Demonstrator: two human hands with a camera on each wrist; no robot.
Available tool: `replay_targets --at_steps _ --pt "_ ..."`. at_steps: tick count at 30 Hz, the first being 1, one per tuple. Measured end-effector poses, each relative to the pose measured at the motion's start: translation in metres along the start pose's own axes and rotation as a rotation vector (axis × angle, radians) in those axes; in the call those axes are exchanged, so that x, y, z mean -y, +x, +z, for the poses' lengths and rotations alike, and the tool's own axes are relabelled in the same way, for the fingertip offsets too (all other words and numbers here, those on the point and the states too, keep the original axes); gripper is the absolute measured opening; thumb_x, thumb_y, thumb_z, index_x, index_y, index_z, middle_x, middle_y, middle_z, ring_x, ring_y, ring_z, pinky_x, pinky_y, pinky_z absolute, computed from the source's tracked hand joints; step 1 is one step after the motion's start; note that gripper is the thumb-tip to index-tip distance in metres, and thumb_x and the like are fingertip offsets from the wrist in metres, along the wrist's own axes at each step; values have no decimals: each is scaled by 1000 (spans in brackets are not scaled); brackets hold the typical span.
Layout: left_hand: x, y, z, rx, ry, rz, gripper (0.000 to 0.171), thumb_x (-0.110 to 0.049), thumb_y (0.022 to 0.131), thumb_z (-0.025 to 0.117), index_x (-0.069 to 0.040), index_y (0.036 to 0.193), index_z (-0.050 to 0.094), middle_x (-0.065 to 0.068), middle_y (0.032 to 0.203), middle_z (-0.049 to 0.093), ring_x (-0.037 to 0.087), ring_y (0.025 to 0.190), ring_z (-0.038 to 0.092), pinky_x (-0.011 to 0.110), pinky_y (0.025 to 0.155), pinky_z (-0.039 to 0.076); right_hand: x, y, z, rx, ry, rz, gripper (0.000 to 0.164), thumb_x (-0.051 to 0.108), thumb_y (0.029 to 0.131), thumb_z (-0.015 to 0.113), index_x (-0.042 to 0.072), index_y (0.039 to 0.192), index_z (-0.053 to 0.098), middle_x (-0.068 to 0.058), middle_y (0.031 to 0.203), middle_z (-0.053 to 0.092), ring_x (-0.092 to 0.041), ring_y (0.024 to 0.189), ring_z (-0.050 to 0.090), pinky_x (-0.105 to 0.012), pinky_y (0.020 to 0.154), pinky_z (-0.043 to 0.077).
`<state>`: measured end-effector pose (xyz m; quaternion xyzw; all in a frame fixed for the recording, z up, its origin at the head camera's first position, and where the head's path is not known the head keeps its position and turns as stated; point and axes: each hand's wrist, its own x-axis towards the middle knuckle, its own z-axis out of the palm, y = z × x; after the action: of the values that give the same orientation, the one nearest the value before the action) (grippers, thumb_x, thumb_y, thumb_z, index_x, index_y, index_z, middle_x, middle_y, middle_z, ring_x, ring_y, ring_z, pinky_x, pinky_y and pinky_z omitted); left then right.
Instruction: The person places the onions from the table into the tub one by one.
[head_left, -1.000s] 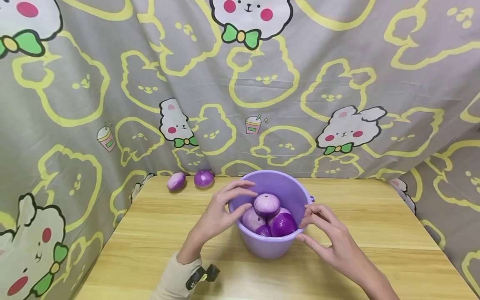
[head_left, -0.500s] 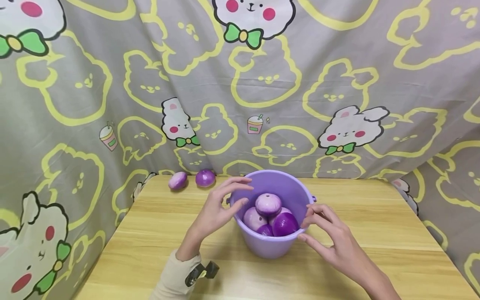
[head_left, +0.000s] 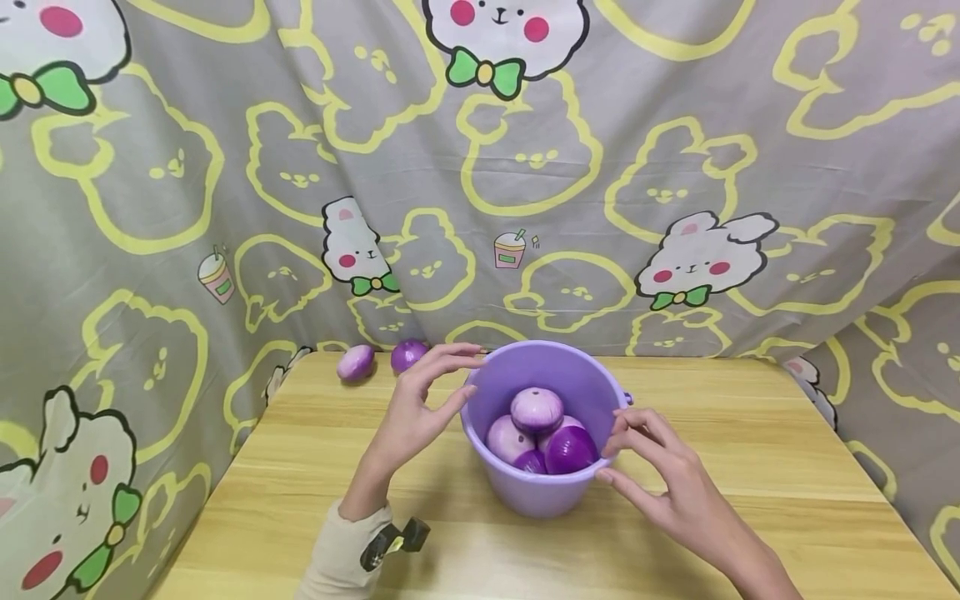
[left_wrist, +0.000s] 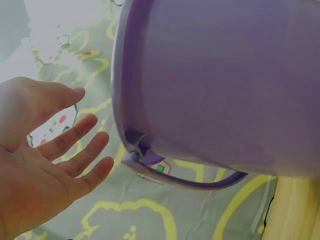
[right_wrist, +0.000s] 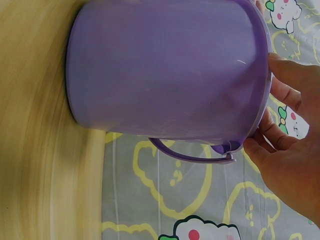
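Observation:
A purple bucket (head_left: 540,492) stands upright on the wooden table, with several red onions (head_left: 536,410) inside, one lying on top of the others. At its right side my right hand (head_left: 671,483) grips the rim, the thumb outside and fingertips over the edge. The right wrist view shows the same right hand (right_wrist: 292,135) at the rim, near where the bucket's handle (right_wrist: 192,159) attaches. My left hand (head_left: 416,412) hovers by the left of the rim with fingers spread, holding nothing. In the left wrist view a gap separates the left hand (left_wrist: 55,155) from the bucket (left_wrist: 225,85).
Two more red onions, a paler one (head_left: 356,363) and a darker one (head_left: 407,355), lie at the table's back left. A grey patterned curtain (head_left: 555,308) hangs behind the wooden table (head_left: 750,433). My left sleeve carries a black wrist device (head_left: 382,546).
My left hand has drawn back leftward from over the bucket's rim to outside it, partly covering the darker onion behind. The right hand and the bucket hold their places.

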<state>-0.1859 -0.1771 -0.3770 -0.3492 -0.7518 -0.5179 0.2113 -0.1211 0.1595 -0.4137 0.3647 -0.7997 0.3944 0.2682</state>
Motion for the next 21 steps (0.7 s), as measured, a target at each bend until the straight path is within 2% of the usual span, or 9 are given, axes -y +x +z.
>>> replay_targets --at_steps 6,14,17,21 --pt "1 1 -7 -25 -10 -7 33 8 90 73 -6 121 72 9 134 65 26 129 56 40 113 43 -1 0 0 0 10 -8 39 5 76 88 22 106 70 -2 123 59 -20 115 57 -20 108 40" --pt "7 0 -16 -69 -1 -32 29 4 93 72 -4 121 71 8 134 64 26 127 57 38 110 47 -1 0 0 -1 19 -11 38 5 77 88 21 106 70 -2 122 59 -16 117 56 -22 110 40" --pt "11 0 -20 -99 0 -35 32 7 92 71 -5 121 71 11 134 63 27 128 57 37 109 48 -2 0 0 -3 21 -15 36 5 77 88 20 105 70 -3 122 59 -17 118 56 -22 110 40" --pt "16 0 -25 -135 -21 -14 35 16 89 69 1 121 70 21 134 62 34 128 56 38 108 48 -2 0 0 -8 25 -22 35 6 77 88 19 105 71 -3 122 59 -18 118 56 -23 111 40"
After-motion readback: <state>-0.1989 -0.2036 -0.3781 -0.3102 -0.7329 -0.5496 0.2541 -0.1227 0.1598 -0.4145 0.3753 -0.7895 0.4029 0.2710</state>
